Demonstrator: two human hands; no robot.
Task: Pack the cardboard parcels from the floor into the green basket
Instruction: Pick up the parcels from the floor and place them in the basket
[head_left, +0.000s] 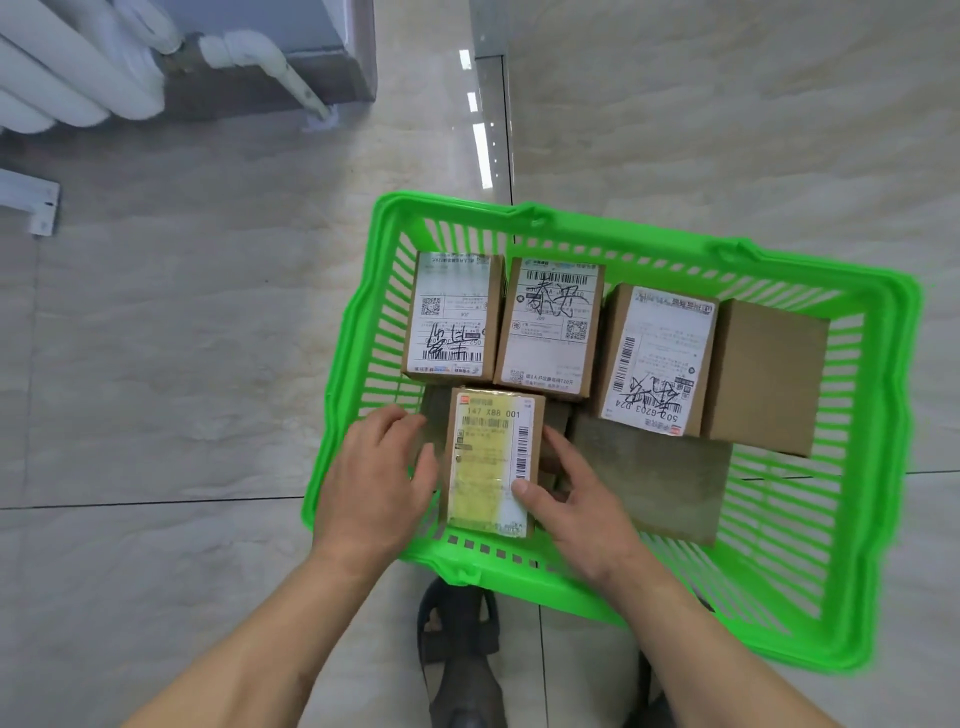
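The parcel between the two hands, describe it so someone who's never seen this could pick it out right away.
Find the green basket on the tiled floor. The parcel with the yellowed label sits by its near wall, toward the left end, with the left hand and right hand on its two sides. Its neighbours carry white labels with black scribbles; only this label is yellow-tinted and unscribbled.

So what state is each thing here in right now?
green basket: on the floor, partly filled.
yellow-labelled parcel: in the basket, gripped by both hands.
left hand: holding the parcel's left side.
right hand: holding its right side.
four other parcels: lying inside, untouched.
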